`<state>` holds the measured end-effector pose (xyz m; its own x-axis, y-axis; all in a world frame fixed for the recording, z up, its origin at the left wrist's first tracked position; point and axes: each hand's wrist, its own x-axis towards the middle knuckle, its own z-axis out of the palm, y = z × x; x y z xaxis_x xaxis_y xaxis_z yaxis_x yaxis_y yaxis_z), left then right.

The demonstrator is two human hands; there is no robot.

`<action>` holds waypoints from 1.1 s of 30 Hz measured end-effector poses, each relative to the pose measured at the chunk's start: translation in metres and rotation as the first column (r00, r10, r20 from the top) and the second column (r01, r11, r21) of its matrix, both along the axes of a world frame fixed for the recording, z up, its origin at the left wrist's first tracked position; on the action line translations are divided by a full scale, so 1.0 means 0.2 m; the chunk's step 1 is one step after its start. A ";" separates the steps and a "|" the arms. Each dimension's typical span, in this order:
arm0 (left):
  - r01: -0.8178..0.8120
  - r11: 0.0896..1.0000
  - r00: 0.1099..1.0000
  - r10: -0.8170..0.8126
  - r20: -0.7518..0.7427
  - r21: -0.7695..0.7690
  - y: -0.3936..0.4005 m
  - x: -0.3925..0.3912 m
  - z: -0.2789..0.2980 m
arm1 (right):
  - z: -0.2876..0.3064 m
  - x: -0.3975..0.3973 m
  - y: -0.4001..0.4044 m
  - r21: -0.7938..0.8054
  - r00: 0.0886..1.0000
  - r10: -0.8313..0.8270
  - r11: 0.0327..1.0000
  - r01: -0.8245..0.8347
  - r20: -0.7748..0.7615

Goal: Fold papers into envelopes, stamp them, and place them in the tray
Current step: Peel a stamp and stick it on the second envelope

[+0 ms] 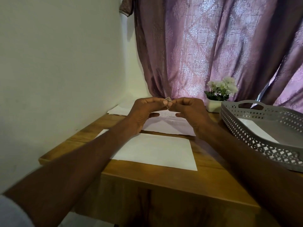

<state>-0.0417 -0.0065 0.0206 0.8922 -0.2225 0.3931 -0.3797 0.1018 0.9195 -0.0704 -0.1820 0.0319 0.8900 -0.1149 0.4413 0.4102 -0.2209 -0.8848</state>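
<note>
A small stamp [168,100] is held up above the table, pinched between the fingertips of my left hand [146,112] and my right hand [190,112]. Below them a white envelope [157,149] lies flat near the front of the wooden table [213,171]. Behind it lies a folded paper [168,126] with printed text, partly hidden by my hands. At the right stands a grey perforated tray [255,133] with a white envelope [257,130] lying inside.
More white sheets [119,109] lie at the table's back left by the wall. A white pot of pale flowers [219,94] stands behind the tray, in front of a purple curtain [205,46].
</note>
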 end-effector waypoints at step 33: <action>0.008 0.996 0.997 -0.015 0.075 0.093 0.04 0.05 -0.01 | 0.00 0.01 -0.04 0.097 0.983 0.124 0.989 -0.111 -0.132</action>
<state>-0.0321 0.0020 0.0189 0.8580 -0.2715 0.4360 -0.4473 0.0222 0.8941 -0.0679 -0.1896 0.0315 0.9510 -0.0392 0.3066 0.3018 -0.0966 -0.9485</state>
